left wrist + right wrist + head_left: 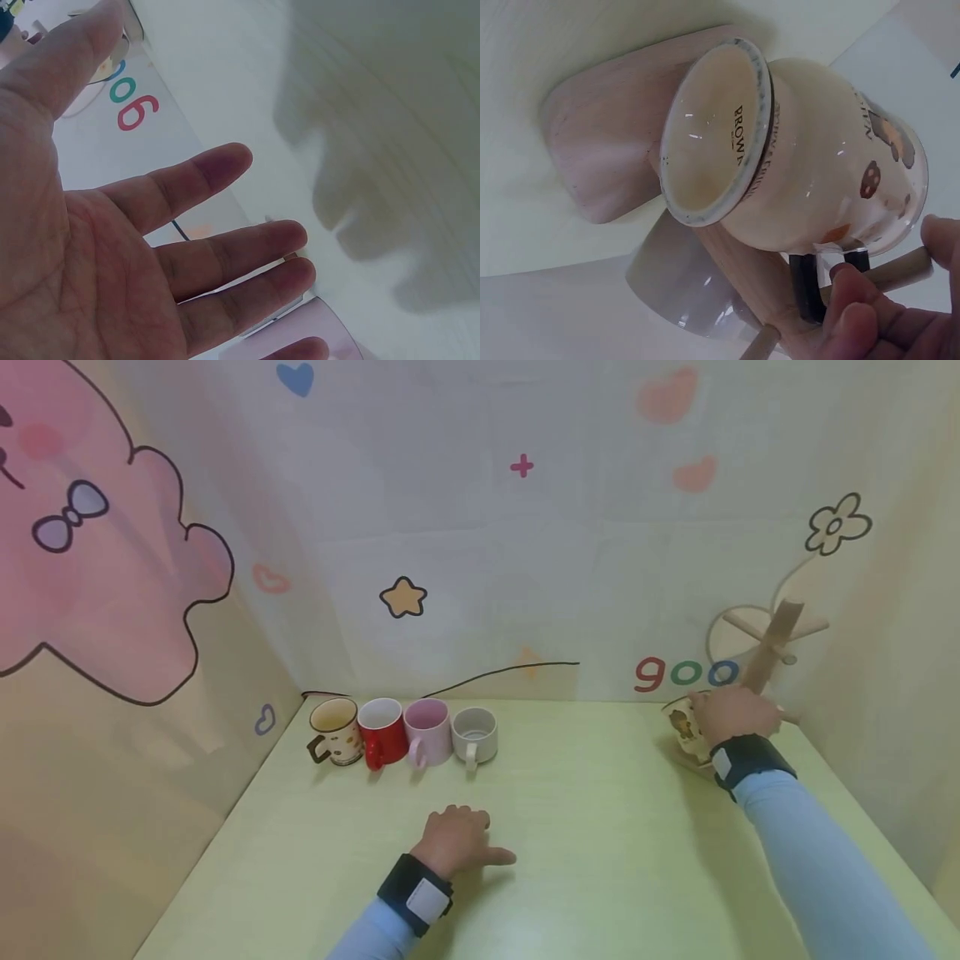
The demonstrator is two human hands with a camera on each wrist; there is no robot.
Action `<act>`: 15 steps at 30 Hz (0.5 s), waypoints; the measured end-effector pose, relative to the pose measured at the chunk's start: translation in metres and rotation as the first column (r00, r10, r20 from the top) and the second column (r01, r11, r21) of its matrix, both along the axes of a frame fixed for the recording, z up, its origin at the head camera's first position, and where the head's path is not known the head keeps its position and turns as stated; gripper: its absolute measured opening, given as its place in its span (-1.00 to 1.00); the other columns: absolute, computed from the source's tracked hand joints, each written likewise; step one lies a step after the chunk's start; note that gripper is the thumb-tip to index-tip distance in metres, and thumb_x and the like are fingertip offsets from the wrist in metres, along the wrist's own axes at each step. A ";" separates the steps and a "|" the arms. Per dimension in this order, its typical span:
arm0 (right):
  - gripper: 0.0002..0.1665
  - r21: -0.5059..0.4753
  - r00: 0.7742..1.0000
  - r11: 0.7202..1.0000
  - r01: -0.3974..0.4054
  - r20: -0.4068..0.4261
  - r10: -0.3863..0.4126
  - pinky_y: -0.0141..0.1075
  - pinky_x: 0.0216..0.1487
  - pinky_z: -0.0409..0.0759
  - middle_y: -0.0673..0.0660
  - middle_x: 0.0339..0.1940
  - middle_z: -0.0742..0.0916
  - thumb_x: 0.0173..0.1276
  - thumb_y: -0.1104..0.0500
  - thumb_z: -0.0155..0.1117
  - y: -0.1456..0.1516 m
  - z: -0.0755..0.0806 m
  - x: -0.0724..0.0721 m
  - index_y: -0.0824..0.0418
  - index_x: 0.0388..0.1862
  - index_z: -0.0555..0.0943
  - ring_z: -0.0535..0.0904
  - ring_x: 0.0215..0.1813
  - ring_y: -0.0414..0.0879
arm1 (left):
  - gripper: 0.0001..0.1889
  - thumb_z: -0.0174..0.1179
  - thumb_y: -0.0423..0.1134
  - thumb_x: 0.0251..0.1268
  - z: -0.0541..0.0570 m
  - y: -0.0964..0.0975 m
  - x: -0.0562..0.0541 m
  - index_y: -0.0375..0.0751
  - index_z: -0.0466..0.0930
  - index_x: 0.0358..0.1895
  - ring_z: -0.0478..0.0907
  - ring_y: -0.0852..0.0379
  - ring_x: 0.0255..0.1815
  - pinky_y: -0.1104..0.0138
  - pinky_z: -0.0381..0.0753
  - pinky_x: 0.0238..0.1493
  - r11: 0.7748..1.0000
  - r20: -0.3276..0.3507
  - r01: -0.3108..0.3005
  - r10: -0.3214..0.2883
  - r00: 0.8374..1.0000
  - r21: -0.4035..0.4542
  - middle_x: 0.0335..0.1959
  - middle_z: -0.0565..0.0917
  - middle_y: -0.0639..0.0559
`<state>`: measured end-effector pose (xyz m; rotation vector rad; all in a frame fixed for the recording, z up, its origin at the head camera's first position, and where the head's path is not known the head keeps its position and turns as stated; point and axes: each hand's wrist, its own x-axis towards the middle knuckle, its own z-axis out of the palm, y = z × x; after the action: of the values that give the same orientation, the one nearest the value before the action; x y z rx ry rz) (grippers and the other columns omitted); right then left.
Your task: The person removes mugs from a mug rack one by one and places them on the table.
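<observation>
At the far right, my right hand (pixel 738 718) is at a wooden mug rack (pixel 772 643). Its curled fingers hold a cream mug (pixel 810 150) with brown bear prints by the black handle (pixel 804 289). A wooden peg (pixel 904 270) passes by that handle, and the mug lies tilted, its base toward the wrist camera. Behind it, a pale grey mug (pixel 690 277) is at the rack's post. My left hand (pixel 453 843) hovers over the front middle of the table, palm down, fingers spread and holding nothing.
Along the back left stand a patterned cream mug (pixel 341 743), a red mug (pixel 386 743), a pink mug (pixel 431 743) and a white mug (pixel 480 745), handles facing front. A printed curtain (pixel 465 527) rises behind the pale table (pixel 585 818).
</observation>
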<state>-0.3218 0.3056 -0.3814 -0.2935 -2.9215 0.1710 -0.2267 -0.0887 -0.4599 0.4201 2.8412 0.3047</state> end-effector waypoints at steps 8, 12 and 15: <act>-0.13 0.004 1.000 1.000 0.017 0.026 -0.017 -0.10 -0.57 0.39 0.18 -0.76 0.48 0.54 -0.26 -0.20 0.001 -0.003 -0.003 0.31 -0.80 0.46 0.44 -0.61 0.13 | -0.34 0.36 0.35 0.03 0.002 0.001 0.003 -0.16 0.69 -0.04 0.51 -0.03 -0.31 -0.03 0.53 -0.12 1.000 -0.014 0.013 -0.013 1.000 -0.008 -0.34 0.64 -0.03; -0.16 -0.009 0.998 1.000 0.027 0.048 -0.027 0.03 -0.50 0.51 0.24 -0.72 0.53 0.54 -0.20 -0.22 -0.001 -0.002 -0.004 0.35 -0.77 0.49 0.48 -0.58 0.19 | -0.35 0.35 0.35 0.04 0.004 0.002 0.005 -0.16 0.69 -0.05 0.52 -0.04 -0.30 -0.03 0.54 -0.13 1.000 -0.032 0.015 -0.016 0.999 -0.017 -0.33 0.64 -0.04; -0.23 0.030 0.997 1.000 -0.007 0.072 0.005 0.11 -0.43 0.55 0.27 -0.69 0.54 0.55 -0.13 -0.18 -0.002 0.000 -0.003 0.40 -0.68 0.52 0.48 -0.57 0.22 | -0.36 0.35 0.34 0.04 0.005 0.002 0.006 -0.16 0.69 -0.05 0.53 -0.04 -0.29 -0.03 0.53 -0.13 1.000 -0.037 0.015 -0.016 0.999 -0.018 -0.33 0.65 -0.04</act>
<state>-0.3247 0.3040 -0.3812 -0.2920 -2.9930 0.1201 -0.2205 -0.0868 -0.4546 0.4486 2.8733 0.2718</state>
